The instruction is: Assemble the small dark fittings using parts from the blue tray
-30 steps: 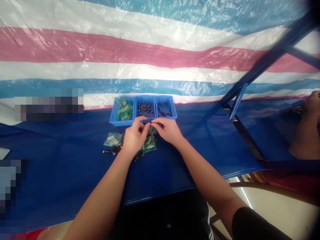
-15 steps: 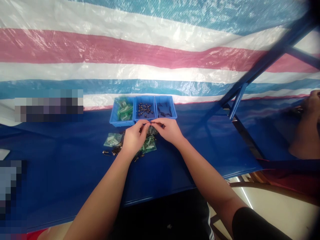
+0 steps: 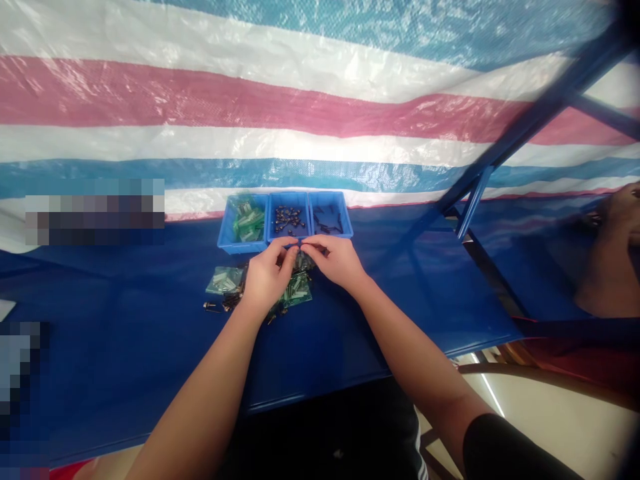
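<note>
My left hand [image 3: 267, 275] and my right hand [image 3: 334, 260] meet fingertip to fingertip just in front of three blue bins. Both pinch a small dark part between them; it is too small to name. Under my hands lies a pile of green packets [image 3: 298, 291] and small dark parts [image 3: 220, 305] on the blue table cover [image 3: 150, 347]. The left bin [image 3: 243, 223] holds green pieces, the middle bin [image 3: 289, 218] small dark round parts, the right bin [image 3: 331, 217] dark thin parts.
A striped red, white and blue tarp [image 3: 300, 107] hangs behind the table. A blue metal frame [image 3: 500, 153] slants down at the right. Another person's arm [image 3: 613, 260] rests at the far right edge. A wooden chair edge shows at lower right.
My hands stay together in front of the bins; the fingertips have shifted slightly closer on the small part. The other person's hand at the right has moved a little.
</note>
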`<action>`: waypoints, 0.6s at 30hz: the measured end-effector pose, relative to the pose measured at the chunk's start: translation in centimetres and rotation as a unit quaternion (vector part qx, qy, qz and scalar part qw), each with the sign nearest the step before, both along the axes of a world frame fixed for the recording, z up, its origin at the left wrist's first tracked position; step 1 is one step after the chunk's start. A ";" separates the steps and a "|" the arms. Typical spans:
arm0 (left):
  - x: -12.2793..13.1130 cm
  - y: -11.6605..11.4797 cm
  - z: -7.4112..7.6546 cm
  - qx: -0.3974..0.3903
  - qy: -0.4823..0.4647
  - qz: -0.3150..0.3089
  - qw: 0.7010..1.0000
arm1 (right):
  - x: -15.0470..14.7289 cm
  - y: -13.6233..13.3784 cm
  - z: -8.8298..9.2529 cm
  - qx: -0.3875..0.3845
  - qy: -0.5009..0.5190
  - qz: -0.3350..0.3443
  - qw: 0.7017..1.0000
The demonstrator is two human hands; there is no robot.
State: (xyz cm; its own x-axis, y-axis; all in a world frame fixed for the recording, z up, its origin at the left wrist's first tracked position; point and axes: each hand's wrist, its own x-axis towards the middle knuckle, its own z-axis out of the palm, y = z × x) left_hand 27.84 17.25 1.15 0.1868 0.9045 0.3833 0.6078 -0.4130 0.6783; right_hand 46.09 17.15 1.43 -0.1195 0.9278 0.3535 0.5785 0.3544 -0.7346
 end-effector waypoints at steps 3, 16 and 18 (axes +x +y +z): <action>0.0 0.1 0.0 0.014 0.002 0.003 1.000 | -0.1 -0.1 0.2 -0.006 0.000 0.012 1.000; -0.1 0.2 -0.3 0.011 0.018 -0.001 1.000 | -0.2 0.0 0.1 0.014 0.059 0.033 0.998; -0.1 0.2 -0.2 0.011 0.017 -0.008 1.000 | -0.3 -0.1 0.4 0.027 0.077 0.033 0.996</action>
